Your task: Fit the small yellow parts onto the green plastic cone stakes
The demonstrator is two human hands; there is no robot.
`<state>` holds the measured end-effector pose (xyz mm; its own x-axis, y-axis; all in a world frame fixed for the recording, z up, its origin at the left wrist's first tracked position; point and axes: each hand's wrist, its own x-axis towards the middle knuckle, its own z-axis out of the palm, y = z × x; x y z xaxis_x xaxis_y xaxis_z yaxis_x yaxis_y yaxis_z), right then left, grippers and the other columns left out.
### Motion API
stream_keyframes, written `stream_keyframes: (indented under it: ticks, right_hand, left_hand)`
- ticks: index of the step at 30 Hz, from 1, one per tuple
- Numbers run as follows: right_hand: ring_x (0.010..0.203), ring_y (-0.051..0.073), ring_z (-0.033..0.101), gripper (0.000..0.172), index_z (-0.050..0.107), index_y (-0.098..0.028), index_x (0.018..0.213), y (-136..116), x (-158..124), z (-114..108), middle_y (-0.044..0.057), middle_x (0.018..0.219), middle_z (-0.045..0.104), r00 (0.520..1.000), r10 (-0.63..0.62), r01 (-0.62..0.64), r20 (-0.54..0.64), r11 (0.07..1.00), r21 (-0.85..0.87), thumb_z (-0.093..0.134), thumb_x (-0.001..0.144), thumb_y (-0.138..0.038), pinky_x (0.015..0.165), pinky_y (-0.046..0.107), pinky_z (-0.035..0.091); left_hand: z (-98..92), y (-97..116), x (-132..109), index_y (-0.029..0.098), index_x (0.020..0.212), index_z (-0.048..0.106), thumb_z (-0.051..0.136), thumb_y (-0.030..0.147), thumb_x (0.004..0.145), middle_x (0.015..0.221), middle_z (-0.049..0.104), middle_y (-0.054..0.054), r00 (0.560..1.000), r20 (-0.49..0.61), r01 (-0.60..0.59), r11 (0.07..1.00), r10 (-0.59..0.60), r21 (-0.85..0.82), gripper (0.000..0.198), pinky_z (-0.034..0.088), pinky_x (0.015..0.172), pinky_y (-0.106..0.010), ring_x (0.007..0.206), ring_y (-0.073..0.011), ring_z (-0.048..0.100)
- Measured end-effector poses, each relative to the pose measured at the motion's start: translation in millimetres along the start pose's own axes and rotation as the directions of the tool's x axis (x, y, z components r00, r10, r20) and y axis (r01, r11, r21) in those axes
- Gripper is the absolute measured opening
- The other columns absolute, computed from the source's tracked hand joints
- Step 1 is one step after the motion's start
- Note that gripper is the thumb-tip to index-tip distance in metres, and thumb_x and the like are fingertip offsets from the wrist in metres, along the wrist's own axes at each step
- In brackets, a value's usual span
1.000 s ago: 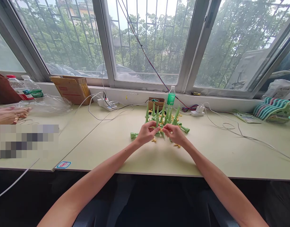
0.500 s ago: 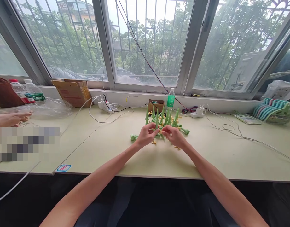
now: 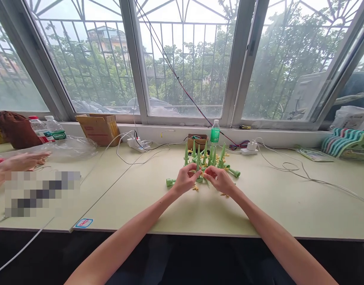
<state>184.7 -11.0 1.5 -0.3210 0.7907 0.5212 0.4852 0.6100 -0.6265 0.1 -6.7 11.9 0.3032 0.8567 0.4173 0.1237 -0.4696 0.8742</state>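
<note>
My left hand (image 3: 185,179) is closed around a green pointed plastic watering spike (image 3: 198,166), tip up. Against it, my right hand (image 3: 220,180) pinches a small yellow plastic piece (image 3: 202,173), mostly covered by the fingers. Both hands meet just in front of a cluster of upright green spikes (image 3: 213,156) with yellow valve-like pieces on them. One green spike part (image 3: 170,182) lies on its side left of my left hand, and another (image 3: 234,173) lies to the right. Loose yellow pieces (image 3: 195,188) rest on the table near my wrists.
Behind the spikes stand a small brown box (image 3: 197,141) and a green-labelled bottle (image 3: 215,132). Power strips (image 3: 139,145) and cables run along the back. A cardboard box (image 3: 97,130) is at back left, green-and-pink plastic items (image 3: 346,143) at right. Another person's hand (image 3: 21,162) reaches in from the left.
The camera view has tilted up and shifted slightly, so everything sits lower in the picture. My hands stay together at the spike and yellow piece, with only slight finger movement.
</note>
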Motion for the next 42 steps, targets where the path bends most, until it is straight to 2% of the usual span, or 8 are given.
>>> stream_keyframes:
  ticks: [6,12,20,26,31,36,38,42]
  right_hand:
    - [0.059,0.012,0.046,0.024,0.054,-0.018,0.077,3,0,2,0.001,0.069,0.059,0.999,-0.034,0.033,0.02,0.999,0.026,0.049,0.091,-0.037,0.057,0.024,0.037]
    - [0.053,0.01,0.03,0.037,0.043,-0.018,0.062,5,0,3,-0.004,0.055,0.038,0.999,-0.045,0.045,0.014,0.997,-0.065,0.042,0.093,-0.039,0.052,0.024,0.026]
    - [0.052,0.01,0.026,0.042,0.033,-0.019,0.06,4,-1,5,-0.004,0.053,0.03,1.0,-0.02,0.021,0.011,0.995,-0.098,0.035,0.095,-0.041,0.051,0.025,0.022]
    - [0.052,0.01,0.028,0.043,0.039,-0.019,0.061,3,-1,4,-0.003,0.054,0.033,1.0,-0.014,0.016,0.026,0.996,-0.093,0.033,0.096,-0.043,0.052,0.025,0.025]
    - [0.052,0.011,0.029,0.045,0.039,-0.019,0.06,3,-2,5,-0.003,0.053,0.035,1.0,-0.016,0.017,0.01,0.996,-0.091,0.033,0.096,-0.046,0.052,0.025,0.026]
    - [0.051,0.01,0.032,0.048,0.041,-0.018,0.06,0,-2,4,-0.003,0.052,0.037,1.0,0.008,-0.009,-0.024,0.999,-0.046,0.033,0.097,-0.049,0.052,0.025,0.026]
    - [0.049,0.01,0.033,0.05,0.043,-0.018,0.06,-1,-2,4,-0.003,0.051,0.038,0.998,0.022,-0.024,-0.059,0.999,-0.037,0.033,0.097,-0.05,0.052,0.025,0.027]
    - [0.048,0.01,0.033,0.052,0.043,-0.018,0.058,0,-2,4,-0.003,0.05,0.038,0.996,0.018,-0.023,-0.091,0.998,-0.052,0.033,0.097,-0.051,0.052,0.025,0.027]
  left_hand:
    - [-1.0,-1,0,0.015,0.089,0.058,0.061,0.038,0.082,0.074,0.057,0.0,1.0,0.019,-0.002,1.0,0.002,-0.01,0.024,0.031,0.037,-0.016,0.043,-0.003,0.041]
    - [-2.2,-4,0,0.015,0.091,0.059,0.061,0.037,0.083,0.071,0.056,0.001,0.999,0.045,-0.024,1.0,0.023,0.011,0.024,0.031,0.038,-0.017,0.043,-0.0029,0.039]
    - [-3.7,-1,-1,0.015,0.09,0.058,0.059,0.04,0.085,0.071,0.054,0.001,0.995,0.084,-0.058,0.998,0.055,0.04,0.025,0.031,0.039,-0.017,0.046,-0.004,0.039]
    - [-6.8,0,-1,0.016,0.09,0.059,0.056,0.043,0.085,0.063,0.049,0.002,0.995,0.074,-0.079,0.981,0.067,0.179,0.027,0.03,0.039,-0.018,0.043,-0.0051,0.036]
    - [-9.1,-1,1,0.015,0.092,0.062,0.057,0.041,0.083,0.086,0.06,-0.004,0.989,0.043,-0.146,0.945,0.14,0.292,0.028,0.039,0.045,-0.019,0.05,-0.0055,0.041]
    - [-13.4,5,2,0.015,0.088,0.063,0.058,0.04,0.084,0.085,0.061,-0.004,0.987,0.054,-0.161,0.948,0.152,0.275,0.026,0.041,0.046,-0.019,0.051,-0.0056,0.043]
    - [-17.8,9,4,0.015,0.088,0.063,0.059,0.041,0.083,0.083,0.061,-0.004,0.987,0.004,-0.156,0.954,0.16,0.254,0.027,0.042,0.047,-0.019,0.052,-0.0067,0.045]
    - [-31.5,11,11,0.015,0.088,0.063,0.059,0.04,0.083,0.086,0.063,-0.004,0.968,-0.185,-0.121,0.961,0.169,0.248,0.026,0.041,0.046,-0.02,0.051,-0.0064,0.047]
